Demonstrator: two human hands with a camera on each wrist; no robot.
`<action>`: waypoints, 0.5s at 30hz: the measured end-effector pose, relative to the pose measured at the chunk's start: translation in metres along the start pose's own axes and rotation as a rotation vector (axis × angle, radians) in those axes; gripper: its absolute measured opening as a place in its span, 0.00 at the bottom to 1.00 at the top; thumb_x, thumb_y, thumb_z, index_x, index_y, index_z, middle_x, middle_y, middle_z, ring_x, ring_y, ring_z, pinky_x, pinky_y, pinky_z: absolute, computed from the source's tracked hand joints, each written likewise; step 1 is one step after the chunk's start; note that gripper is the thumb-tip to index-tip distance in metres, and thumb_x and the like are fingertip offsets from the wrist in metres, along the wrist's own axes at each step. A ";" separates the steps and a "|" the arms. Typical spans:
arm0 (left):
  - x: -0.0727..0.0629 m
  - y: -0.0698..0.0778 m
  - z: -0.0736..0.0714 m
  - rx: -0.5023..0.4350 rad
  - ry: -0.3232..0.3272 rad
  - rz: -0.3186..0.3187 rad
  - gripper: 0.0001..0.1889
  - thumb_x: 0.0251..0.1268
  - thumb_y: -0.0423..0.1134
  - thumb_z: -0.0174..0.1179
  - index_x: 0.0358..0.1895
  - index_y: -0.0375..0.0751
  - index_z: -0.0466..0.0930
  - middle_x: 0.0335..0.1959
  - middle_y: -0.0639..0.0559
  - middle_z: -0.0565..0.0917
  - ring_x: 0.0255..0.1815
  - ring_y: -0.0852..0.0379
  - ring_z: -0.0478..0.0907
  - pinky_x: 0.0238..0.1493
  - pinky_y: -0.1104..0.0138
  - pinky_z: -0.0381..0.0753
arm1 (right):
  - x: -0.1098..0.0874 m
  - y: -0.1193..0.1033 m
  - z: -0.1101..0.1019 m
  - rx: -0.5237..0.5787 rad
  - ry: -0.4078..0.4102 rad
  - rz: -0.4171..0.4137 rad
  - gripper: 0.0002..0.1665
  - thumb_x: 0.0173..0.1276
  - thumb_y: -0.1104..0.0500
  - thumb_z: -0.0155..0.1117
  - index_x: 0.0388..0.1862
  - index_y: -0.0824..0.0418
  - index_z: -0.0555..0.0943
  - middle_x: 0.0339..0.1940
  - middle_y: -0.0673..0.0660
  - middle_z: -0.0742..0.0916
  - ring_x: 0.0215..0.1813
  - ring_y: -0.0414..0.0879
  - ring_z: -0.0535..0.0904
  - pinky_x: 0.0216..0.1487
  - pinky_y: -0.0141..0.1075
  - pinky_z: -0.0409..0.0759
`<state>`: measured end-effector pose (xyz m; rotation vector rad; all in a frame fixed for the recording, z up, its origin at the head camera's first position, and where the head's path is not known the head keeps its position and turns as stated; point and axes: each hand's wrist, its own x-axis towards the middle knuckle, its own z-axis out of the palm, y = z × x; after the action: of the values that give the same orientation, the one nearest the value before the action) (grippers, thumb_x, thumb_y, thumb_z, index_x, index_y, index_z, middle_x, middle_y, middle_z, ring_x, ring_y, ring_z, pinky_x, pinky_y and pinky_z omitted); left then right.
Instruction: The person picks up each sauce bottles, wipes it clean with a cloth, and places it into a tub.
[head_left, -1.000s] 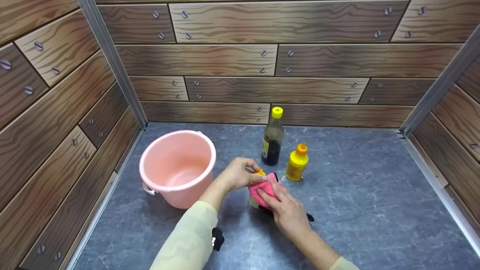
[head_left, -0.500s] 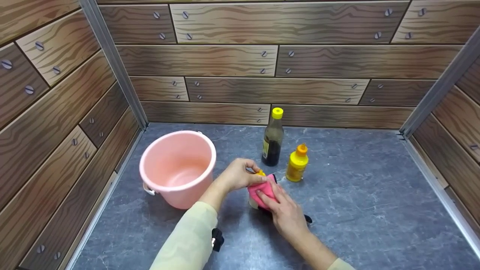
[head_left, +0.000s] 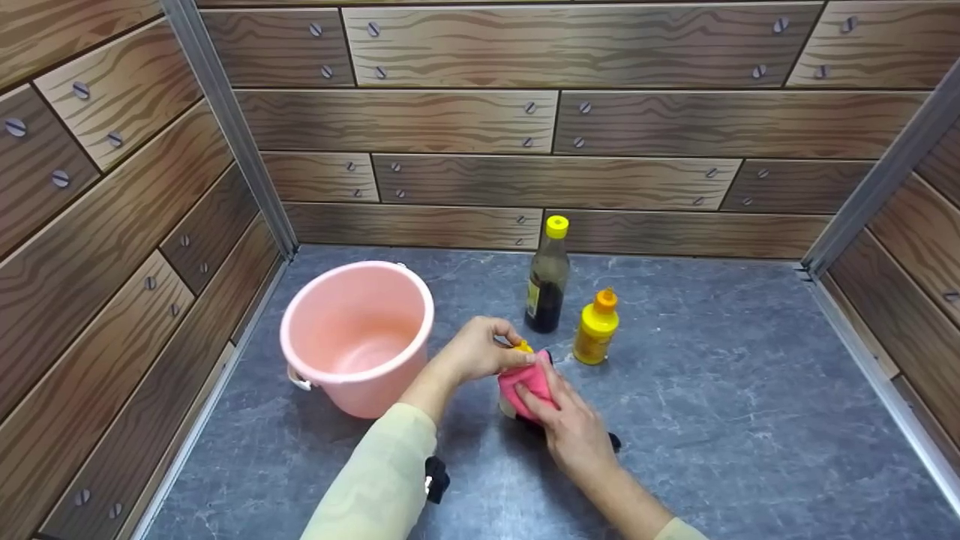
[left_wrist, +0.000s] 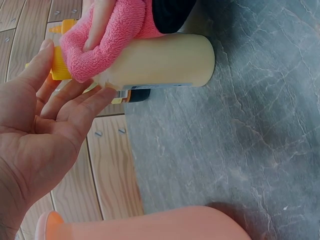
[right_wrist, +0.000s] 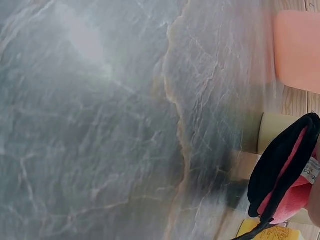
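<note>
A cream-coloured squeeze bottle [left_wrist: 172,60] with a yellow cap [left_wrist: 60,65] stands on the grey surface between the hands. My left hand [head_left: 480,349] pinches the cap between thumb and fingers. With my right hand [head_left: 579,431] I hold a pink terry cloth [head_left: 527,388] against the upper part of the bottle, fingers spread over it. In the right wrist view the cloth's black edging [right_wrist: 280,165] and a white tag [right_wrist: 311,171] show. The cloth hides much of the bottle's upper body in the head view.
A pink bucket [head_left: 416,367] stands to the left. Behind the hands are a dark sauce bottle [head_left: 546,289] with a yellow lid and a yellow bottle [head_left: 596,334] with an orange nozzle. Wood-patterned walls [head_left: 465,120] enclose the back and sides.
My right hand and the cloth have shifted very slightly down and left on the bottle. The left hand keeps its pinch on the cap; the other objects stay put.
</note>
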<state>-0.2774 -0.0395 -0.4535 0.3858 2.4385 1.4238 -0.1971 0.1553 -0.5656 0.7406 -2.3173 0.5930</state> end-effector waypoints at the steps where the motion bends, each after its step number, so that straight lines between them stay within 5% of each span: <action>1: 0.000 0.000 0.000 -0.002 0.001 -0.002 0.09 0.63 0.40 0.78 0.37 0.41 0.87 0.35 0.52 0.87 0.33 0.60 0.84 0.34 0.67 0.82 | 0.000 0.000 0.000 -0.001 -0.002 0.002 0.41 0.54 0.75 0.78 0.65 0.47 0.87 0.76 0.70 0.75 0.65 0.69 0.81 0.52 0.61 0.86; 15: 0.001 -0.002 0.001 -0.014 -0.011 0.009 0.09 0.63 0.40 0.78 0.38 0.41 0.88 0.33 0.53 0.89 0.31 0.61 0.84 0.33 0.68 0.81 | -0.007 0.000 0.005 -0.004 0.045 -0.004 0.39 0.54 0.74 0.78 0.64 0.46 0.88 0.75 0.69 0.77 0.63 0.67 0.83 0.47 0.58 0.88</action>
<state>-0.2783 -0.0396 -0.4557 0.4012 2.4200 1.4386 -0.1947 0.1551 -0.5734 0.7223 -2.2743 0.5968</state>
